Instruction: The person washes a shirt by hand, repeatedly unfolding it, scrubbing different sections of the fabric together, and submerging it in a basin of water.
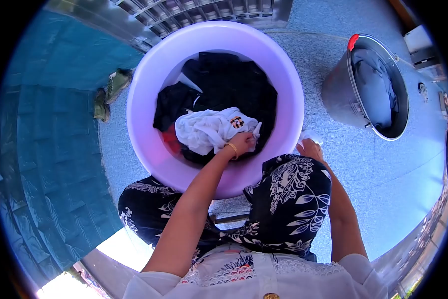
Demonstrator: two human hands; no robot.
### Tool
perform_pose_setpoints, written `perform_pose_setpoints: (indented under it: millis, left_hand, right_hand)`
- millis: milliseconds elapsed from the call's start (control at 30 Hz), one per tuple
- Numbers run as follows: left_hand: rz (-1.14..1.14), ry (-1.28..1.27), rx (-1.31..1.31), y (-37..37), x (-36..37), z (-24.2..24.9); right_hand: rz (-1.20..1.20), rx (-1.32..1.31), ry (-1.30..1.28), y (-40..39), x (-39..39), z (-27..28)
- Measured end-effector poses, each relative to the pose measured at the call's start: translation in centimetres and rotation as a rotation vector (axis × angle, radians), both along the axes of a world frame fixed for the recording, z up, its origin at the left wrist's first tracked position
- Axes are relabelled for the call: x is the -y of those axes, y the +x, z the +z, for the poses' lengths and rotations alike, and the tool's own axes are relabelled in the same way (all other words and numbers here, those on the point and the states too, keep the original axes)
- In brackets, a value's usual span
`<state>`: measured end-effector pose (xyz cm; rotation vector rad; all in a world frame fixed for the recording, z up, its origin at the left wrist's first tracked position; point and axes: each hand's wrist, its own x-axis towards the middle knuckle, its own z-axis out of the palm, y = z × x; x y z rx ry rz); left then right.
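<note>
A large light-purple basin [151, 74] stands between my knees with wet-looking dark clothes [234, 74] in it. On top of them lies a bunched white garment [204, 132] with a small dark and orange print. My left hand [243, 142], a bracelet at its wrist, is closed on the right side of this garment. My right hand [311, 149] is outside the basin, low by its right rim and beyond my knee. Its fingers are bent at a small whitish, translucent thing [312, 135] whose kind I cannot make out. Some red cloth [170, 142] shows at the basin's left.
A metal bucket [341, 89] with a red handle grip stands to the right, grey cloth [376, 84] inside. Green shoes [115, 87] sit left of the basin beside a teal tiled surface [54, 149]. A metal grille [194, 12] is beyond the basin.
</note>
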<state>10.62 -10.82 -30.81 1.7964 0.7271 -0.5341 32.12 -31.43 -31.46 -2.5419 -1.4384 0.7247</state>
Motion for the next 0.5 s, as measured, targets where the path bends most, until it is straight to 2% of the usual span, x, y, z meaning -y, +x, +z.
perform_pose_setpoints:
  millis: [33, 100, 133, 200, 233, 300, 400, 433, 500]
  left_hand:
    - [0.003, 0.012, -0.006, -0.5, -0.5, -1.1]
    - [0.733, -0.223, 0.449, -1.4, -1.5, -2.7]
    - [0.731, -0.210, 0.451, -0.9, -2.0, -0.2]
    - [1.400, -0.551, 0.554, 0.2, -2.9, 5.5]
    - [1.396, -0.541, 0.563, 0.4, -3.1, 8.4]
    - [1.362, -0.883, 0.395, -0.3, -4.0, 12.9]
    - [1.215, -0.870, 0.496, -2.8, -5.8, 14.0]
    - [1.164, -0.884, 0.541, -3.4, -6.2, 14.8]
    - [1.207, -0.816, 0.548, -4.4, -7.1, 16.6]
  right_hand:
    - [0.002, -0.018, -0.059, 0.2, -0.1, -0.3]
    - [0.006, -0.049, -0.175, 0.6, -0.5, -0.6]
    - [-0.050, -0.136, -0.208, 0.3, -1.1, 1.6]
    - [-0.003, -0.162, -0.213, 0.8, -0.9, -0.5]
    - [0.045, -0.185, -0.228, 1.2, -0.9, -1.9]
    - [-0.005, -0.237, -0.258, 1.8, -0.8, -2.7]
    - [-0.268, -0.311, 0.015, 2.4, 0.0, -1.6]
    - [-0.291, -0.208, 0.089, 2.8, -0.3, -1.6]
    - [-0.691, -0.632, 0.164, 4.3, -1.0, 0.9]
